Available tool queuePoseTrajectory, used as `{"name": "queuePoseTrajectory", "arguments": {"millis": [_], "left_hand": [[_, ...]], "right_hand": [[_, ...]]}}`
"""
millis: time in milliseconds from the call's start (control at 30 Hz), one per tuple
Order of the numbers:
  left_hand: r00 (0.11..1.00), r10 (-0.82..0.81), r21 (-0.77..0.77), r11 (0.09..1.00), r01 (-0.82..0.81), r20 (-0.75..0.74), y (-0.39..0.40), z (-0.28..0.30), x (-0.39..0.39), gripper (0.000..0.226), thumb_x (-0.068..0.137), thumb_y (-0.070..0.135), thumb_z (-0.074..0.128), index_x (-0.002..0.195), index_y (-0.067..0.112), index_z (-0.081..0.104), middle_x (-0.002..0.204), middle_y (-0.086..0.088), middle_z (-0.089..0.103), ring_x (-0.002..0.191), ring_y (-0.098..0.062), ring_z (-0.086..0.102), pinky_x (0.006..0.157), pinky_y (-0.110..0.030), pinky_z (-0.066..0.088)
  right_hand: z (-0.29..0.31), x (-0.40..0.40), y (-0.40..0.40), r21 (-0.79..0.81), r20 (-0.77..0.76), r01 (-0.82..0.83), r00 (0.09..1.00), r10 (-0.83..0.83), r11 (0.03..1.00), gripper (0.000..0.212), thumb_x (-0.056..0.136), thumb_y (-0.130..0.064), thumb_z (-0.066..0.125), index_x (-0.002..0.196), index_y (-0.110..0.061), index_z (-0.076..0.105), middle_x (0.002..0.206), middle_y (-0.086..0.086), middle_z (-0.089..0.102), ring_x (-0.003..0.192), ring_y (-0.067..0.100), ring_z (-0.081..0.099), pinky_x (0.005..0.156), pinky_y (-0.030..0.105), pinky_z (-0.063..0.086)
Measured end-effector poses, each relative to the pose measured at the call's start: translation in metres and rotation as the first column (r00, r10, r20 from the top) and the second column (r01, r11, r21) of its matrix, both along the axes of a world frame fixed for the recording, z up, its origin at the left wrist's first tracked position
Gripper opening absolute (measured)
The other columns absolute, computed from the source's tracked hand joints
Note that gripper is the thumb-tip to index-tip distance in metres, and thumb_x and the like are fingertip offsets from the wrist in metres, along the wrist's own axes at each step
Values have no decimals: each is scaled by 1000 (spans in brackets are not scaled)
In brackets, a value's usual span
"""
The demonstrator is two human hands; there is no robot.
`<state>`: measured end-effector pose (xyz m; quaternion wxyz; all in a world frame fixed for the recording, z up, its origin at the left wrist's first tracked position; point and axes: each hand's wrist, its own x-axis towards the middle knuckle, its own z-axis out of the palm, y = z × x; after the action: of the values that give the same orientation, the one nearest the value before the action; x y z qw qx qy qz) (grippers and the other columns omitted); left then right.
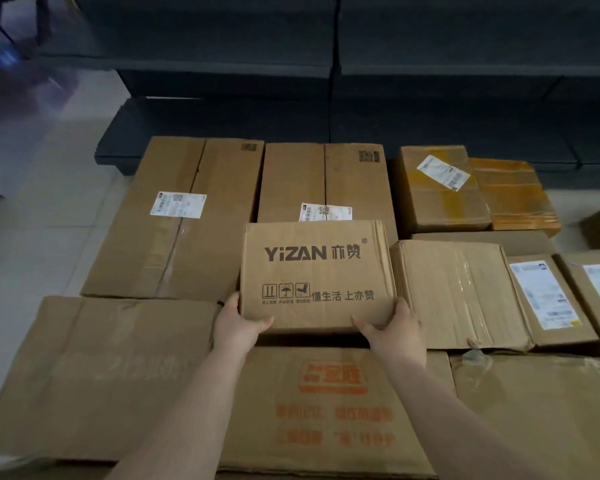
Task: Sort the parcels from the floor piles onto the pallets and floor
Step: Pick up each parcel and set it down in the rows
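A brown cardboard box printed "YiZAN" [317, 271] is held in the middle of the view. My left hand [238, 325] grips its near left corner, thumb on top. My right hand [394, 332] grips its near right corner the same way. The box sits over a gap among flat-lying parcels: two large boxes behind it [177, 216] [326, 181], a taped box to its right [458, 292], and a box with orange print [329, 407] in front of it, under my forearms. Whether the box rests on anything is hidden.
A wide worn box [94, 372] lies at the near left. Smaller labelled parcels [440, 188] [551, 299] and one wrapped in yellow tape [515, 197] lie at the right. Dark shelving [326, 81] runs along the back. Pale tiled floor [32, 202] shows at the left.
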<state>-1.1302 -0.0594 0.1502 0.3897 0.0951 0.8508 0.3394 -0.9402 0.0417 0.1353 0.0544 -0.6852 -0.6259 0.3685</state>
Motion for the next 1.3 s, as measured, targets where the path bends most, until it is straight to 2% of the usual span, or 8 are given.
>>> {"name": "queuePoseTrajectory", "arguments": {"millis": [100, 300, 400, 633, 767, 933, 1100, 1300], "left_hand": [[999, -32, -2, 999, 32, -37, -3, -10, -1, 76, 78, 16, 76, 143, 15, 37, 138, -7, 52, 128, -27, 47, 103, -42, 40], [986, -141, -30, 990, 139, -85, -17, -2, -2, 73, 80, 23, 75, 142, 18, 39, 137, -4, 53, 124, -23, 51, 100, -37, 42], [986, -145, -32, 989, 142, -83, -22, 0, 3, 71, 83, 24, 72, 144, 19, 37, 136, -2, 54, 123, -22, 51, 96, -33, 41], [975, -210, -70, 976, 205, -73, -31, 5, 9, 65, 85, 30, 68, 142, 17, 38, 139, -3, 50, 126, -23, 49, 100, -37, 42], [947, -291, -139, 952, 273, -135, -53, 36, 18, 78, 87, 37, 64, 150, 17, 22, 150, -3, 36, 133, -24, 41, 104, -39, 38], [893, -418, -166, 905, 392, -169, -104, 117, 36, 66, 90, 39, 60, 146, 21, 30, 144, -2, 45, 129, -21, 46, 103, -36, 42], [693, -676, -264, 736, 623, -251, -159, 220, 81, 50, 92, 47, 52, 136, 26, 41, 133, 9, 50, 117, -10, 53, 91, -23, 46], [407, -839, -269, 512, 816, -361, -193, 316, 165, 41, 91, 53, 48, 123, 28, 53, 122, 8, 54, 109, -12, 54, 89, -31, 48]], "right_hand": [[-9, -2, -2, 52, 70, -18, 997, 14, 998, 94, 77, -56, 67, 149, -14, 24, 145, 7, 37, 136, 26, 32, 101, 43, 42], [-3, 14, -13, -3, 46, 33, 998, -33, 999, 86, 75, -51, 72, 142, -12, 35, 132, 7, 43, 124, 28, 45, 94, 43, 48], [1, 19, -23, 15, 89, -19, 996, 18, 1000, 84, 78, -51, 69, 143, -13, 33, 134, 6, 42, 127, 27, 42, 97, 44, 47], [18, 17, -36, -1, 228, -103, 968, 100, 995, 90, 85, -55, 59, 149, -9, 15, 151, 9, 27, 140, 28, 24, 110, 42, 32], [52, 20, -56, 7, 262, -154, 954, 146, 988, 80, 89, -51, 55, 148, -13, 18, 151, 6, 26, 138, 26, 25, 108, 40, 32], [135, 44, -105, 50, 205, -208, 959, 193, 977, 55, 91, -47, 53, 138, -22, 40, 139, -4, 42, 129, 18, 39, 103, 35, 38], [244, 86, -183, 87, 195, -278, 946, 257, 957, 37, 92, -42, 50, 126, -28, 51, 123, -9, 54, 116, 13, 50, 92, 26, 42], [349, 154, -254, 117, 474, -461, 804, 359, 880, 35, 94, -39, 43, 124, -24, 54, 125, -3, 55, 122, 21, 46, 97, 33, 37]]}}
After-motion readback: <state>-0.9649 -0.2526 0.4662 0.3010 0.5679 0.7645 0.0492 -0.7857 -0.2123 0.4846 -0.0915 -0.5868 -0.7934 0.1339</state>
